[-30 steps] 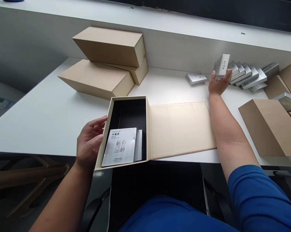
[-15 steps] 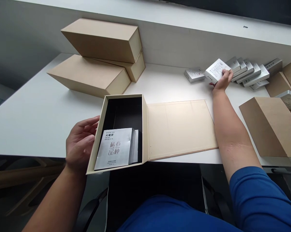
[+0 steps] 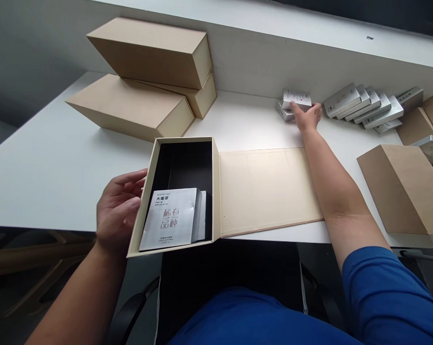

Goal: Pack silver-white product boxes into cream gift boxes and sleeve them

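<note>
My left hand (image 3: 118, 211) cups the left wall of an open beige gift box (image 3: 147, 191) tilted over the table's near edge. Its black inside holds silver tea packets (image 3: 171, 219) at the near end, the far end dark. The lid flap (image 3: 268, 189) lies flat to the right. My right hand (image 3: 307, 116) reaches to the back of the table. Its fingers rest on a small silver packet (image 3: 297, 98) that sits on top of another silver packet (image 3: 283, 112).
Three closed beige boxes (image 3: 147, 81) are stacked at the back left. A row of silver packets (image 3: 363, 105) leans at the back right. Brown boxes (image 3: 403, 189) lie at the right edge. A raised white ledge (image 3: 259, 43) runs behind the table.
My right hand lifted a silver packet off the leaning row, carried it left and set it down on the lone packet. The left hand stayed on the open box.
</note>
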